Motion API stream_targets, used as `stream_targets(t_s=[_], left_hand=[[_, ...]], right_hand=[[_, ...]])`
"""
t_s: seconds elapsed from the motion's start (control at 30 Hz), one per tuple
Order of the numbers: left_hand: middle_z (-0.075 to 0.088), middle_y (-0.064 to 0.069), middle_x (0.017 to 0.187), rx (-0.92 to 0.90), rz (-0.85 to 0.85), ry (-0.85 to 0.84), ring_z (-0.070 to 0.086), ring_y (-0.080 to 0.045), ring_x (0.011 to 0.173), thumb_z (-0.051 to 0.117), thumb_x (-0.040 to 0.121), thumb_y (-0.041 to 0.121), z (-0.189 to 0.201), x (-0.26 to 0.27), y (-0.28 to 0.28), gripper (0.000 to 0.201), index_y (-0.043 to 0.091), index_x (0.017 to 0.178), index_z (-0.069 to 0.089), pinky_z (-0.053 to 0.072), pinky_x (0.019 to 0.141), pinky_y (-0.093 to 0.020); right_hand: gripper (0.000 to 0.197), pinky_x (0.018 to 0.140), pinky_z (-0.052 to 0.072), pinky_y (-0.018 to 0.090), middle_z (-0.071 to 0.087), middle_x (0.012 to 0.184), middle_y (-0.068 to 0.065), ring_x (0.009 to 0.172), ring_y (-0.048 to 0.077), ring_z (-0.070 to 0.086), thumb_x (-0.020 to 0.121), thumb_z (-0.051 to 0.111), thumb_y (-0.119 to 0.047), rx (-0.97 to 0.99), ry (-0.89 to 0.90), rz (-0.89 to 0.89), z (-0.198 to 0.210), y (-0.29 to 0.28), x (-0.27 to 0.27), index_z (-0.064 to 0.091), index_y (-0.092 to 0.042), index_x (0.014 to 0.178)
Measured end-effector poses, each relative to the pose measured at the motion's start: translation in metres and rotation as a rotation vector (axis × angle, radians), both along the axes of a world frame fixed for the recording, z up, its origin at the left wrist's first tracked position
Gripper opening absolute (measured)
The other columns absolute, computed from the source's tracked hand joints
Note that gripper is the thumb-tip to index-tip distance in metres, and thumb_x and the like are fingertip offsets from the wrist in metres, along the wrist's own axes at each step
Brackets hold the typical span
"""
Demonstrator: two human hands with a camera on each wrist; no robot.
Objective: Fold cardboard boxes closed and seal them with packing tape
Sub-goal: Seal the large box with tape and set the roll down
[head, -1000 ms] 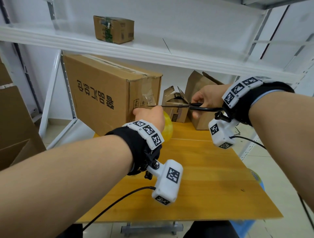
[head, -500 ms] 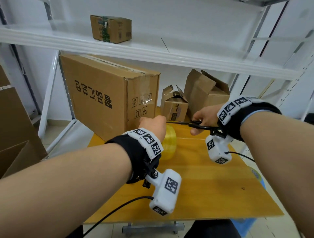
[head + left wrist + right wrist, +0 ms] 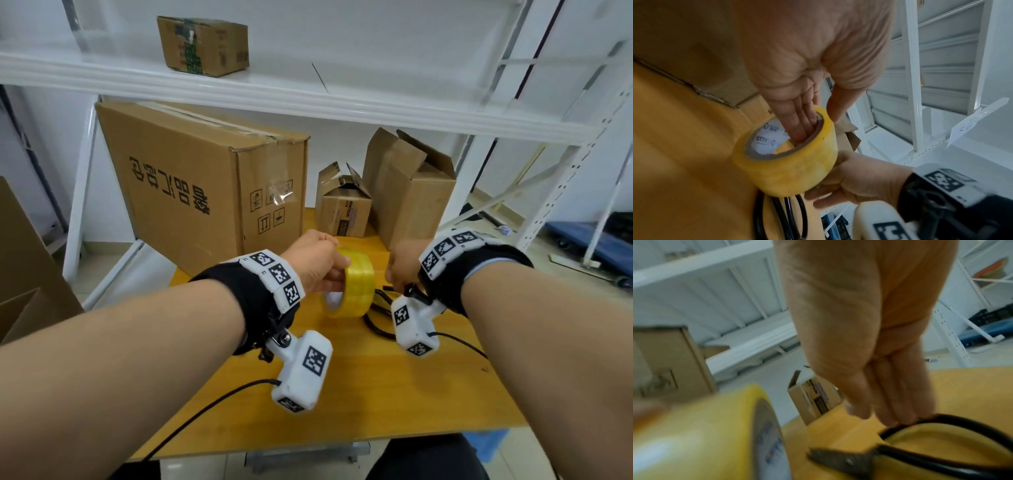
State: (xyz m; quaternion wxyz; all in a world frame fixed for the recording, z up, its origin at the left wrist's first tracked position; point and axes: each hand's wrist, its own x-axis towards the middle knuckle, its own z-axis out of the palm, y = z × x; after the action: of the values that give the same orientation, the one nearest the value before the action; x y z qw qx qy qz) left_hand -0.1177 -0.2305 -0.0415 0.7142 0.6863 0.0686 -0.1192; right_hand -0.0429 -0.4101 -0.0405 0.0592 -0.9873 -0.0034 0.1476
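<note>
A yellow packing tape roll [image 3: 352,291] [image 3: 793,170] [image 3: 694,434] stands on edge just above the wooden table [image 3: 376,394]. My left hand [image 3: 315,263] [image 3: 816,129] grips it, fingers inside the core and thumb outside. Black-handled scissors [image 3: 375,308] [image 3: 777,216] [image 3: 844,462] lie on the table right of the roll. My right hand [image 3: 400,270] [image 3: 879,410] [image 3: 838,186] hangs over them, its straight fingertips touching one handle loop. The large box [image 3: 205,192] behind is closed, with clear tape across its top and side.
A small box [image 3: 342,212] and a taller box [image 3: 407,195], both with raised flaps, stand at the table's back right. Another small box [image 3: 205,44] sits on the white shelf [image 3: 376,109] overhead. More cardboard [image 3: 27,267] leans at the left.
Both hands came down from the large box's taped corner to the table. The right hand lowered the scissors onto the tabletop; the left brought the tape roll down beside them.
</note>
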Motion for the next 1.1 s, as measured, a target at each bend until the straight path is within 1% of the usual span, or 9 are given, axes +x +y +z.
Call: stream_targets(t_s=[0.13, 0.33, 0.47, 0.63, 0.73, 0.8, 0.9, 0.97, 1.1], left_hand=[[0.062, -0.014, 0.088, 0.026, -0.029, -0.030, 0.066, -0.024, 0.070, 0.056, 0.088, -0.012, 0.003, 0.009, 0.001, 0.039, 0.013, 0.117, 0.049, 0.060, 0.062, -0.039], [0.067, -0.017, 0.093, 0.068, -0.118, -0.062, 0.070, -0.030, 0.080, 0.059, 0.085, -0.012, 0.004, 0.020, 0.004, 0.043, 0.014, 0.117, 0.049, 0.060, 0.077, -0.047], [0.065, -0.022, 0.104, 0.122, -0.171, -0.069, 0.069, -0.037, 0.092, 0.062, 0.082, -0.011, 0.000, 0.027, 0.005, 0.044, 0.017, 0.115, 0.051, 0.059, 0.080, -0.053], [0.067, -0.024, 0.111, 0.166, -0.218, -0.057, 0.070, -0.038, 0.098, 0.063, 0.084, -0.008, 0.000, 0.037, -0.001, 0.051, 0.017, 0.126, 0.048, 0.059, 0.082, -0.051], [0.065, -0.017, 0.114, 0.352, -0.235, -0.101, 0.072, -0.030, 0.092, 0.062, 0.086, -0.004, 0.014, 0.045, -0.002, 0.068, 0.028, 0.141, 0.037, 0.061, 0.078, -0.044], [0.064, -0.013, 0.112, 0.507, -0.189, -0.173, 0.071, -0.026, 0.089, 0.058, 0.090, -0.001, 0.034, 0.050, -0.001, 0.062, 0.025, 0.142, 0.037, 0.062, 0.075, -0.040], [0.069, -0.015, 0.106, 0.566, -0.169, -0.343, 0.072, -0.027, 0.088, 0.050, 0.093, -0.002, 0.073, 0.051, -0.001, 0.032, 0.007, 0.124, 0.054, 0.062, 0.075, -0.037], [0.070, -0.013, 0.098, 0.528, -0.160, -0.435, 0.070, -0.024, 0.083, 0.046, 0.095, -0.003, 0.100, 0.048, 0.001, 0.025, 0.009, 0.115, 0.057, 0.059, 0.068, -0.030], [0.069, 0.000, 0.097, 0.720, -0.032, -0.726, 0.070, -0.015, 0.088, 0.048, 0.091, 0.003, 0.140, 0.050, 0.021, 0.026, 0.021, 0.105, 0.062, 0.061, 0.076, -0.034]], right_hand=[[0.028, 0.093, 0.057, 0.045, 0.077, 0.103, 0.007, 0.095, 0.021, 0.074, 0.104, 0.054, -0.032, 0.683, 0.043, -0.059, 0.026, 0.003, 0.007, 0.069, -0.012, 0.116], [0.021, 0.097, 0.056, 0.045, 0.076, 0.109, 0.010, 0.105, 0.028, 0.072, 0.098, 0.064, -0.016, 0.798, 0.163, 0.083, 0.027, 0.011, 0.009, 0.072, -0.016, 0.118], [0.011, 0.092, 0.059, 0.045, 0.076, 0.103, 0.015, 0.090, 0.027, 0.072, 0.095, 0.068, -0.013, 0.791, 0.090, 0.038, 0.023, 0.011, 0.011, 0.074, -0.013, 0.104], [0.006, 0.086, 0.059, 0.036, 0.073, 0.090, 0.001, 0.081, 0.016, 0.068, 0.091, 0.073, -0.018, 0.565, -0.002, 0.000, 0.026, 0.014, 0.028, 0.072, -0.022, 0.087], [0.010, 0.064, 0.056, 0.028, 0.069, 0.090, -0.001, 0.073, 0.014, 0.065, 0.085, 0.074, -0.020, 0.438, -0.088, -0.106, 0.022, 0.008, 0.048, 0.070, -0.022, 0.094], [0.025, 0.071, 0.058, 0.035, 0.071, 0.101, 0.005, 0.083, 0.020, 0.067, 0.082, 0.073, -0.027, 0.329, -0.186, -0.149, 0.016, 0.003, 0.059, 0.070, -0.019, 0.105], [0.028, 0.085, 0.056, 0.042, 0.069, 0.112, 0.013, 0.089, 0.027, 0.062, 0.087, 0.066, -0.028, 0.135, -0.311, -0.143, 0.008, 0.002, 0.065, 0.068, -0.014, 0.111], [0.028, 0.083, 0.054, 0.041, 0.068, 0.114, 0.014, 0.091, 0.028, 0.062, 0.091, 0.061, -0.026, 0.077, -0.333, -0.123, 0.003, 0.008, 0.068, 0.069, -0.012, 0.114], [0.031, 0.088, 0.056, 0.044, 0.068, 0.117, 0.010, 0.107, 0.032, 0.066, 0.086, 0.066, -0.026, 0.108, -0.292, -0.077, 0.002, 0.028, 0.068, 0.068, -0.018, 0.116]])
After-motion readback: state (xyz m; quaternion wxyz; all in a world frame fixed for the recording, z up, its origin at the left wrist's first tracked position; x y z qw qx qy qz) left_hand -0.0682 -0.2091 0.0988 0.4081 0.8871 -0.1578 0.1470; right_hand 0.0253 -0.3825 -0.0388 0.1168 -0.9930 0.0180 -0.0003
